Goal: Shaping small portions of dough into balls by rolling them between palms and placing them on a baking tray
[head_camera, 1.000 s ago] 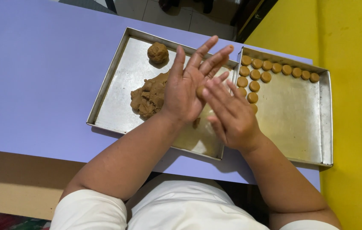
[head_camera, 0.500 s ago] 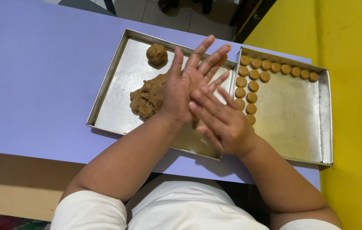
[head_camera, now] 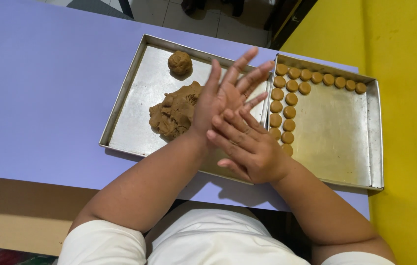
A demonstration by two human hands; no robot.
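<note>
My left hand (head_camera: 220, 100) and my right hand (head_camera: 247, 145) are pressed palm to palm at the middle of the frame, fingers stretched out flat, right hand lying across the heel of the left. Whether a bit of dough sits between the palms I cannot tell; nothing shows there. Just under and left of my left hand, the big lump of brown dough (head_camera: 174, 113) lies in the left tray (head_camera: 134, 83). A rolled dough ball (head_camera: 180, 63) sits apart from it, toward the top of that tray. The right tray (head_camera: 346, 142) touches the left one; small round cookies (head_camera: 292, 99) line its top and left edges. Both trays rest on the purple table (head_camera: 36, 88).
</note>
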